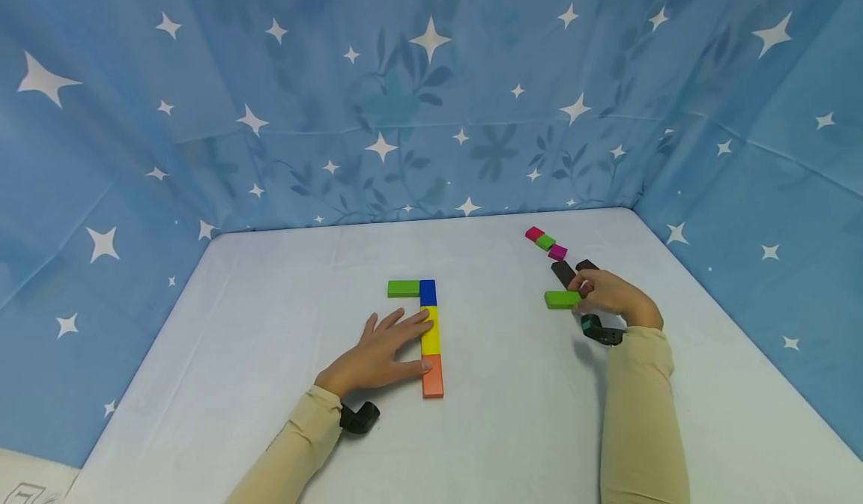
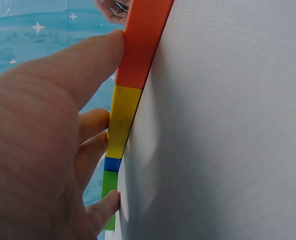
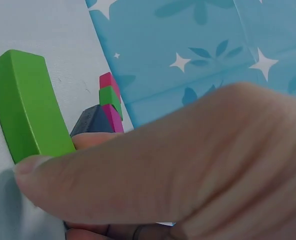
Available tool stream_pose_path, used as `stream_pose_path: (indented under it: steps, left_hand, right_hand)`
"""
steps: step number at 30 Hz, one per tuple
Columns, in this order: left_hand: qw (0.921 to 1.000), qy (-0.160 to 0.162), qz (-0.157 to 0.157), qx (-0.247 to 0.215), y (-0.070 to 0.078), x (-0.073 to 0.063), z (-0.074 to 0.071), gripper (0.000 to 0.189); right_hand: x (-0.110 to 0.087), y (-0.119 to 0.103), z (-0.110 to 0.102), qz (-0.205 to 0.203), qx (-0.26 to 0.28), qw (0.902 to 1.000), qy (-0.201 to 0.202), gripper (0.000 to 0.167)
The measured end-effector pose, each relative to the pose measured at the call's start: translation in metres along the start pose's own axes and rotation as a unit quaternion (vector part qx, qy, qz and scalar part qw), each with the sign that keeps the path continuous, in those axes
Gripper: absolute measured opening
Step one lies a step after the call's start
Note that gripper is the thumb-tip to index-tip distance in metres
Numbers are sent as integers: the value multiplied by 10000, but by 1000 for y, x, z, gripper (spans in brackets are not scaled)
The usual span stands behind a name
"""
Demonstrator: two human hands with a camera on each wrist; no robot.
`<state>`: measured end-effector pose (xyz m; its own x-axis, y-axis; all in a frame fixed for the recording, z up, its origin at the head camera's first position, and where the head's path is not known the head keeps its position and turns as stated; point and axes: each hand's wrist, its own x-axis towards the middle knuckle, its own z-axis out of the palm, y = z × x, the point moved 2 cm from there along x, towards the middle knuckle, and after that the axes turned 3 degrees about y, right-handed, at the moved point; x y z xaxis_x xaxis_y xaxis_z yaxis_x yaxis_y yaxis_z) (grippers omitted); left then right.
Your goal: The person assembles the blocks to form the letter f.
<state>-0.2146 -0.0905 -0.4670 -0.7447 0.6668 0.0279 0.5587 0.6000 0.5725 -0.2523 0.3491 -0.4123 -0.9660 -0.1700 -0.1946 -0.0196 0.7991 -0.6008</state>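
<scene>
My left hand (image 1: 377,358) lies beside a line of blocks, fingers spread, with its thumb at the orange block (image 1: 434,386) and fingertips at the yellow block (image 1: 430,339). Beyond the yellow one sits a blue block (image 1: 428,293), and a green block (image 1: 403,289) extends left from it, making a corner. On the right side, my right hand (image 1: 610,298) pinches the end of another green block (image 3: 35,105) between thumb and fingers. In the right wrist view the thumb crosses the block's near end; the other fingers are partly hidden.
Two dark blocks (image 1: 562,273) lie just beyond the right hand, partly covered by it. Farther back stand a red block (image 1: 534,233), a small green block (image 1: 545,242) and a magenta block (image 1: 557,252) in a slanted row. A blue starred curtain (image 1: 377,99) borders the white table (image 1: 290,287).
</scene>
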Motion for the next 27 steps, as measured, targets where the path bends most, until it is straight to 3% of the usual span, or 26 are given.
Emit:
stream_pose_path:
  steps: [18,27]
  left_hand:
    - [10000,9,28,14,2,-1,-2,76]
    - [10000,-2,21,12,2,0,-2,76]
  right_hand:
    - [-4,-3,-2,-98,-247,9996,117,37]
    - [-1,-4,0,-63,140,9996,223,42]
